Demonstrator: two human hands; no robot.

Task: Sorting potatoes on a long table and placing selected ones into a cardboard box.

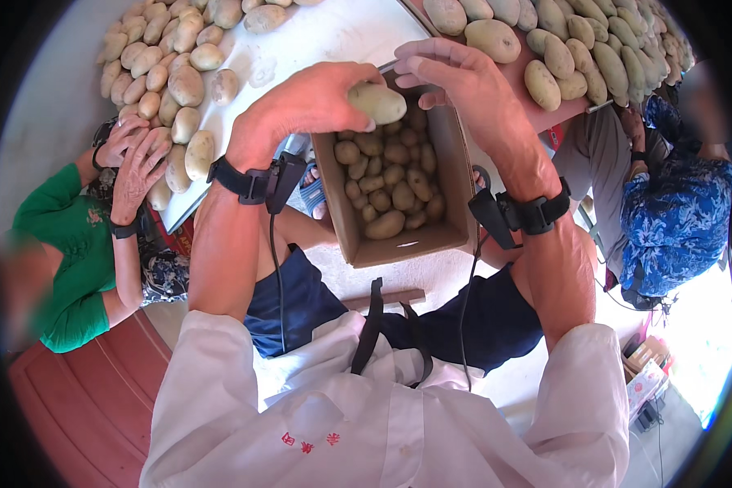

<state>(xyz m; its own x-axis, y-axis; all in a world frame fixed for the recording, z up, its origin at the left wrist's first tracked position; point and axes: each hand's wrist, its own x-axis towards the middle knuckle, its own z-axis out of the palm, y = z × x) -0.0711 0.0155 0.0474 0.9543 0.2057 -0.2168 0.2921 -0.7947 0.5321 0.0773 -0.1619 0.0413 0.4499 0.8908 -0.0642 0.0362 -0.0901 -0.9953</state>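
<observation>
My left hand (323, 97) grips a pale potato (378, 102) over the far end of an open cardboard box (412, 247). The fingers wrap its far side and the thumb lies along the near side. Across from it, my right hand (448, 73) hovers by the box's far right corner, fingers apart and holding nothing. Many loose potatoes (396, 177) lie inside the box, below both hands. The box sits between my knees, its far edge partly hidden by my hands.
To the left, potatoes (186, 85) are heaped on a white table (305, 36). More potatoes (567, 55) cover a reddish table (518, 79) at the right. A person in green (76, 256) handles potatoes at the left; another in blue (677, 213) is at the right. Cables hang from my wrist straps.
</observation>
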